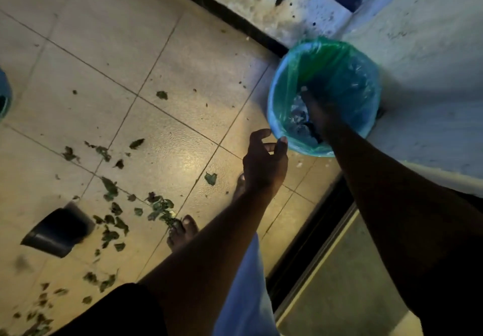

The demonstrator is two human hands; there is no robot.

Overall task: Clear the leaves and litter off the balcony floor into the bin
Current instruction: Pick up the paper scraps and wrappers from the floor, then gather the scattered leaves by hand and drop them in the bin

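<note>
A blue bin (274, 95) lined with a green plastic bag stands against the wall at the upper right. My right hand (315, 112) reaches down inside it, among crumpled litter; its fingers are too dark to read. My left hand (264, 163) hovers just left of the bin's rim, fingers spread and curled, holding nothing. Green and brown leaves (159, 207) lie scattered over the tiled floor (109, 42) from the middle to the lower left.
A dark overturned pot (58, 231) lies on the tiles at the left. My bare feet (183, 231) stand beside the leaves. A black sliding-door track (308, 233) runs along the right, and a stained wall with a dark skirting (222, 8) closes the far side.
</note>
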